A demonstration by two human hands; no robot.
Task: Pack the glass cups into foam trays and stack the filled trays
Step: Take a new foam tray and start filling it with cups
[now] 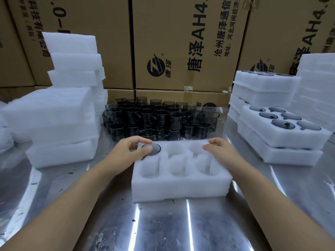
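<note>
My left hand (130, 151) has thumb and fingers curled round the rim of the cup (153, 148), which sits in the far-left pocket of the foam tray (181, 189) in front of me, while my right hand (219, 149) hangs loosely curled, holding nothing, over the far-right pocket. Five pockets are bare, so I judge this tray barely begun. Filled trays (282, 138) are stacked to my right, and a big cluster of loose cups (159, 120) behind the tray is not yet packed.
</note>
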